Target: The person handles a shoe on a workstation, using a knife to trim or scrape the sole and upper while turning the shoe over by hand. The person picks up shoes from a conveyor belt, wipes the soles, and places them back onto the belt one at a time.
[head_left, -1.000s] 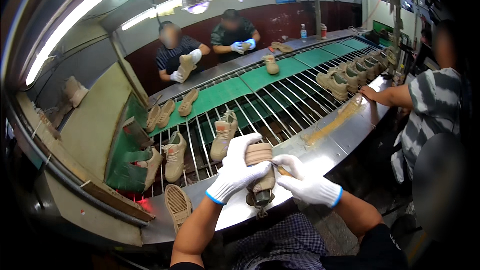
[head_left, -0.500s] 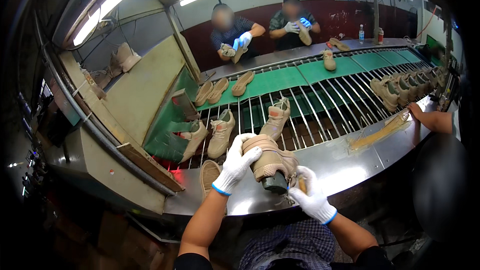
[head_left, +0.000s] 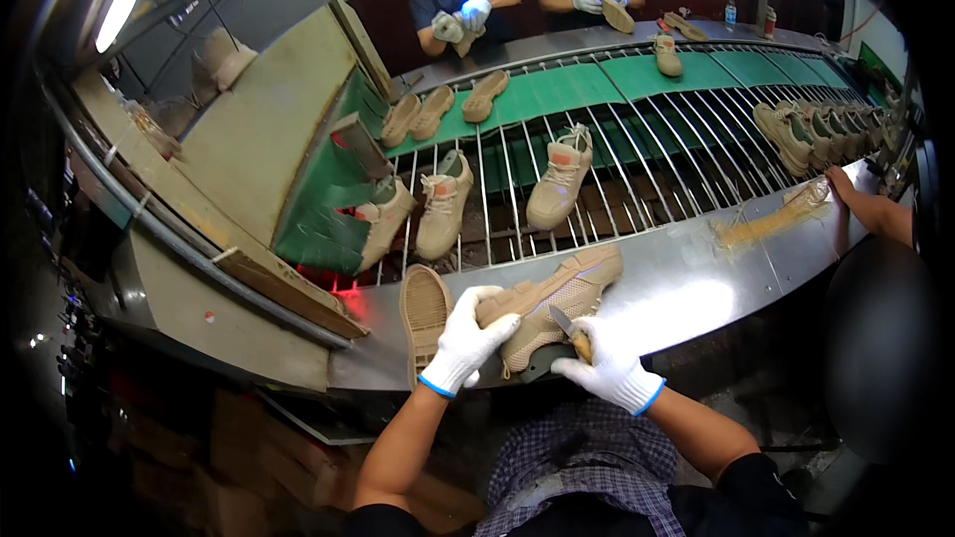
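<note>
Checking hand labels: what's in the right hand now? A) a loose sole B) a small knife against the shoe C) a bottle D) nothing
B: the right hand grips a small knife, blade against the tan shoe that the left hand steadies at the edge of the steel bench.

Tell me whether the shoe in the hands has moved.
Yes. The shoe, earlier upright in both hands, now lies tilted on the steel counter, toe toward the conveyor rods.

Shoe (head_left: 557, 300) tan knit mesh, matt; gloves (head_left: 466, 338) white cloth; bench (head_left: 696, 278) glossy steel
</note>
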The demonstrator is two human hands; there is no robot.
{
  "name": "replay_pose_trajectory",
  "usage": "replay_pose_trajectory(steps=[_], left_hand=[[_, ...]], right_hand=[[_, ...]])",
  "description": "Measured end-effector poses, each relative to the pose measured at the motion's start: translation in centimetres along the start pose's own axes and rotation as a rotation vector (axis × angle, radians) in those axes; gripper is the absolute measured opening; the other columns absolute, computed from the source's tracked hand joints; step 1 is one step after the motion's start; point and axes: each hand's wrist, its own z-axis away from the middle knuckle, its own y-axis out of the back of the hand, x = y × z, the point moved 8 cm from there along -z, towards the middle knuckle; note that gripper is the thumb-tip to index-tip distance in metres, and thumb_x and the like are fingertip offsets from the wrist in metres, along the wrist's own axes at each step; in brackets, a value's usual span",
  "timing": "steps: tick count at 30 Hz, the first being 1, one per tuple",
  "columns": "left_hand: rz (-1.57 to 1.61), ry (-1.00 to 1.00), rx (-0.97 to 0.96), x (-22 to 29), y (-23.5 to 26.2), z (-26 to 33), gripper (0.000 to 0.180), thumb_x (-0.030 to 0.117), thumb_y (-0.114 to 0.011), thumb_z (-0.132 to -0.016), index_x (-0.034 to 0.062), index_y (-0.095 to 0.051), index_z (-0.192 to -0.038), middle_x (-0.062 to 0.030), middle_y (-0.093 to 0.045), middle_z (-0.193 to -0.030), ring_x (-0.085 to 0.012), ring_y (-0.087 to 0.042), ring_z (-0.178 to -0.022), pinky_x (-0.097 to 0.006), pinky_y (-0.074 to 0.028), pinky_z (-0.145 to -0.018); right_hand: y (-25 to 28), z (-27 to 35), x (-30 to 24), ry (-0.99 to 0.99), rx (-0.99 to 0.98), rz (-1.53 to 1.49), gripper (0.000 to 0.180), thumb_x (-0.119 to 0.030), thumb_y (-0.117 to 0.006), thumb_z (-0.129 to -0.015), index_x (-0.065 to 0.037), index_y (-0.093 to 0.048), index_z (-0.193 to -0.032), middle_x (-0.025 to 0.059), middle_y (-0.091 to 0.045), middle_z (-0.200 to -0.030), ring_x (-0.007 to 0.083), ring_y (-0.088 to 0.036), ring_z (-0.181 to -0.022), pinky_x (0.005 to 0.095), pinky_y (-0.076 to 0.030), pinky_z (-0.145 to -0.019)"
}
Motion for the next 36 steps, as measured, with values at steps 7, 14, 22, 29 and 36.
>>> replay_pose_trajectory(steps=[7, 14, 22, 29, 36], left_hand=[[-0.517, -0.288, -0.016, -0.6, -3.2, -0.5, 0.079, 0.044, -0.084, -0.085, 0.0004, -0.056, -0.145, -0.0231, -0.06, -0.144, -0.0404, -0.061, -0.131, -0.046, -0.051, -0.111], [-0.991, -0.113, -0.099, 3.0, -7.7, -1.7, 0.113, 0.057, -0.089, -0.074, -0.001, -0.039, -0.157, -0.0215, -0.055, -0.146, -0.0388, -0.058, -0.132, -0.05, -0.049, -0.111], [-0.975, -0.292, -0.038, 1.8, -7.1, -1.7, 0.099, 0.053, -0.086, -0.077, -0.0002, -0.046, -0.15, -0.0189, -0.06, -0.133, -0.0382, -0.062, -0.121, -0.05, -0.055, -0.099], [-0.968, -0.421, -0.088, 2.8, -7.0, -1.3, 0.101, 0.055, -0.085, -0.079, -0.0027, -0.045, -0.152, -0.0198, -0.063, -0.131, -0.038, -0.065, -0.116, -0.048, -0.056, -0.097], [-1.007, -0.48, -0.121, 2.7, -6.8, -1.8, 0.103, 0.057, -0.084, -0.081, -0.0043, -0.045, -0.153, -0.0215, -0.062, -0.133, -0.0385, -0.064, -0.118, -0.048, -0.056, -0.097]], right_hand=[[2.6, -0.9, 1.7, -0.143, -0.283, 0.223, 0.051, -0.035, -0.077, -0.095, 0.001, -0.064, -0.128, 0.0233, -0.073, -0.104, 0.0365, -0.073, -0.095, 0.0444, -0.058, -0.086], [7.4, -8.2, -1.9, 0.177, -0.27, 0.923, 0.035, -0.04, -0.066, -0.1, -0.006, -0.062, -0.108, 0.0168, -0.074, -0.081, 0.0387, -0.075, -0.073, 0.051, -0.061, -0.067], [0.0, -5.9, -5.9, 0.23, -0.402, 0.785, 0.036, -0.035, -0.062, -0.101, 0.001, -0.064, -0.104, 0.0223, -0.072, -0.074, 0.0428, -0.074, -0.07, 0.0533, -0.06, -0.066], [5.2, -9.2, -3.0, 0.108, -0.282, 0.859, 0.036, -0.038, -0.063, -0.102, -0.002, -0.066, -0.102, 0.0202, -0.075, -0.079, 0.0405, -0.075, -0.072, 0.0515, -0.06, -0.067], [7.7, -6.6, -4.8, 0.112, -0.291, 0.841, 0.043, -0.045, -0.06, -0.104, -0.003, -0.062, -0.102, 0.0195, -0.072, -0.074, 0.0405, -0.074, -0.068, 0.0496, -0.06, -0.063]])
